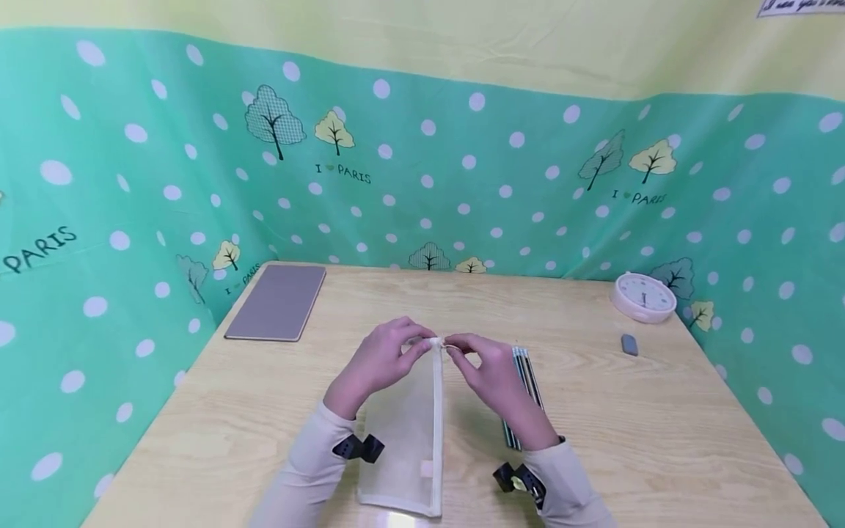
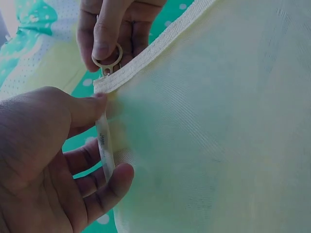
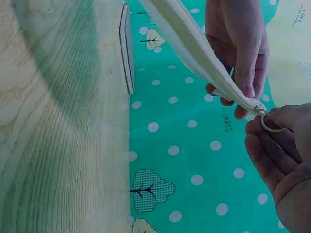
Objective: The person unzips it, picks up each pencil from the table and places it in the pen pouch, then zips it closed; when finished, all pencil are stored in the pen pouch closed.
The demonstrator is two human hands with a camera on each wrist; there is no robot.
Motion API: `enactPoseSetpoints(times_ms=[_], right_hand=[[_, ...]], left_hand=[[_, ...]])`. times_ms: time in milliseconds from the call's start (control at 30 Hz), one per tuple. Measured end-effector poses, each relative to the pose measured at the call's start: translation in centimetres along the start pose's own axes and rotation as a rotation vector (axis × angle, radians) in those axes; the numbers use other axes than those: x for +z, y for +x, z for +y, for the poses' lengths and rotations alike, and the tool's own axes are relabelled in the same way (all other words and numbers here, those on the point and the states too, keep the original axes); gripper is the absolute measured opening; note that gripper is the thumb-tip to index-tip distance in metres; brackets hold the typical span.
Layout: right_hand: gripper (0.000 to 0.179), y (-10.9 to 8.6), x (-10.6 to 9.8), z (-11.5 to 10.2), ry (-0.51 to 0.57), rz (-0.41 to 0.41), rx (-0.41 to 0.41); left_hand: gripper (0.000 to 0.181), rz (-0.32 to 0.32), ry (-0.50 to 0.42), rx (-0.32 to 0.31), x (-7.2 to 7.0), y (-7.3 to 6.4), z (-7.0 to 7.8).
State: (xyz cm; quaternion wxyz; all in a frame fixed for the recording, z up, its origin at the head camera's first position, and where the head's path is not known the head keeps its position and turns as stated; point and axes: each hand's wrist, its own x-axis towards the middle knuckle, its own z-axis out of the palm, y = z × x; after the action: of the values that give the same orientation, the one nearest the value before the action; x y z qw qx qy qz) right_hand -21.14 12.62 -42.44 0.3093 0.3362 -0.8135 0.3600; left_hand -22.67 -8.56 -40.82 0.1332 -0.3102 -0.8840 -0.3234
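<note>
A pale, see-through mesh zipper pouch (image 1: 403,440) is held up off the wooden table, its zipper edge running along the right side. At the pouch's far corner my left hand (image 1: 386,359) pinches the edge between thumb and fingers; the left wrist view shows the thumb on the white trim (image 2: 104,141). My right hand (image 1: 488,370) pinches the ring-shaped zipper pull (image 3: 272,124) at the end of the zipper. The slider sits right at that corner, close to the left fingertips. Whether anything lies inside the pouch, I cannot tell.
Several pencils (image 1: 528,374) lie on the table, partly behind my right forearm. A grey notebook (image 1: 277,302) lies at the back left. At the back right are a round white clock (image 1: 643,297) and a small grey-blue eraser (image 1: 629,345). A green dotted curtain (image 1: 422,183) surrounds the table (image 1: 198,440).
</note>
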Motion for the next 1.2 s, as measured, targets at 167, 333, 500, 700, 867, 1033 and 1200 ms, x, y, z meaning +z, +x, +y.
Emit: enactPoseSetpoints(times_ms=[167, 333, 500, 700, 867, 1033, 1200], right_hand=[[0.018, 0.6, -0.3, 0.2, 0.058, 0.021, -0.049], [0.021, 0.8, -0.3, 0.1, 0.088, 0.007, -0.079], [0.021, 0.8, -0.1, 0.0, 0.076, -0.005, -0.098], [0.02, 0.7, 0.4, 0.0, 0.027, -0.03, -0.129], [0.017, 0.4, 0.3, 0.0, -0.014, -0.077, -0.155], [0.015, 0.0, 0.0, -0.1, -0.005, -0.123, -0.161], [0.015, -0.1, -0.6, -0.3, 0.009, -0.175, -0.163]], left_hand=[[0.015, 0.021, 0.006, -0.024, -0.5, 0.4, 0.0], [0.011, 0.075, -0.008, -0.057, -0.5, 0.4, 0.1], [0.008, 0.117, -0.035, -0.087, -0.5, 0.4, -0.2], [0.01, 0.201, -0.093, -0.107, -0.6, 0.5, -1.4], [0.011, 0.394, -0.178, -0.203, -0.9, 0.5, -2.9], [0.013, 0.495, -0.194, -0.292, -1.4, 0.5, -3.9], [0.016, 0.562, -0.177, -0.313, -2.1, 0.4, -4.6]])
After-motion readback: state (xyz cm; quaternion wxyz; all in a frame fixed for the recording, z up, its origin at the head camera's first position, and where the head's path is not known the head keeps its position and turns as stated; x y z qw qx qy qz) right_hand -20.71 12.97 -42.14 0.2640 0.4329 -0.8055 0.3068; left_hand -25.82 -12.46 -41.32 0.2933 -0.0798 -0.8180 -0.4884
